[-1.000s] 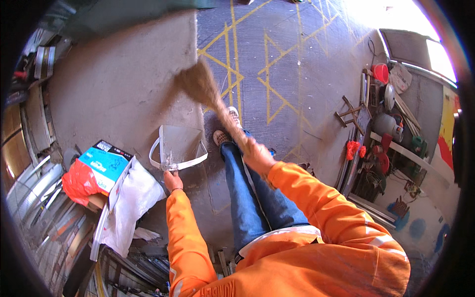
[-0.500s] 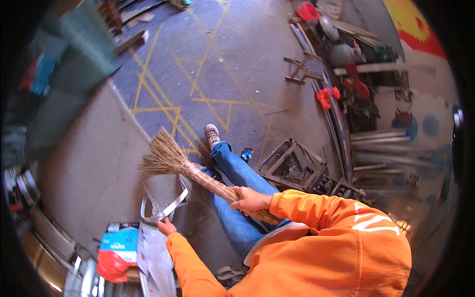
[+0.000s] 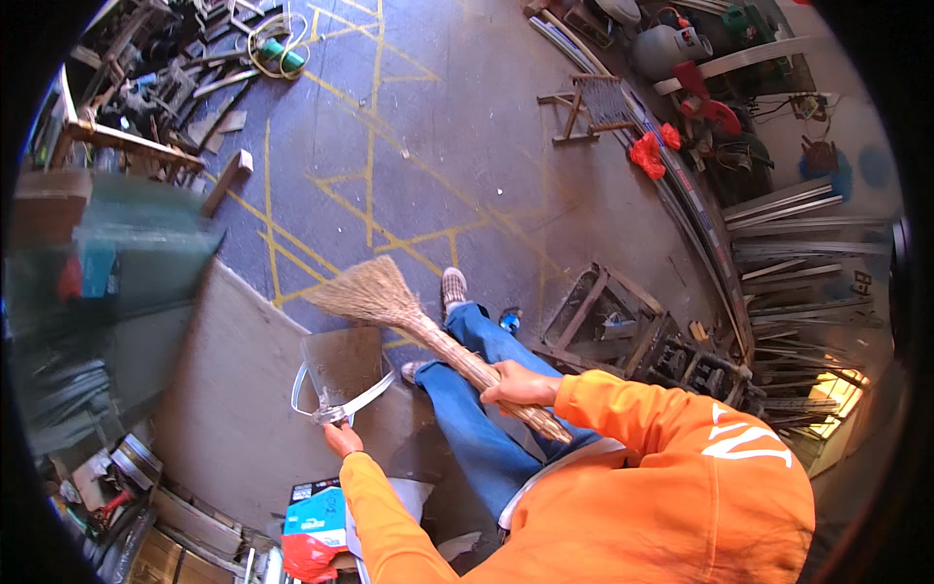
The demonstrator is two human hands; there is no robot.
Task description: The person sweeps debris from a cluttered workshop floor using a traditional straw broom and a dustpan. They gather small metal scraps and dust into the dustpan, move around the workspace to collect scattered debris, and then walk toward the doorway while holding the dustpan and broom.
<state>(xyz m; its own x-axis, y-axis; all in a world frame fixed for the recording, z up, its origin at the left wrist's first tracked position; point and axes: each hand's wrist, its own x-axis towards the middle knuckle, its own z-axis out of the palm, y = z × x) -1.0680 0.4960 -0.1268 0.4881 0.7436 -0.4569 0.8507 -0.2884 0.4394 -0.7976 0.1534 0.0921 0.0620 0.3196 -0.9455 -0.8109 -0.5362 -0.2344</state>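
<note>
My right hand [image 3: 520,383] is closed round the handle of a straw hand broom [image 3: 375,295], which slants across my legs. Its bristles fan out toward the far left, off the floor. Lower left, my left hand [image 3: 341,438] grips the near end of what looks like a dustpan [image 3: 352,358], with white curved edges and a thin brownish panel. The broom head is just beyond the dustpan; whether they touch, I cannot tell.
A blue, white and red box [image 3: 316,530] lies by my left forearm. Ahead to the right are a metal frame [image 3: 608,316], a folding stool [image 3: 589,105] and long metal strips [image 3: 705,243]. A blurred greenish panel [image 3: 126,243] stands at left; a gas cylinder [image 3: 666,49] sits far right.
My view has turned, bringing more clutter at the far left into sight. A second shoe now shows beside the broom. Both hands keep their grips, and the box appears farther right.
</note>
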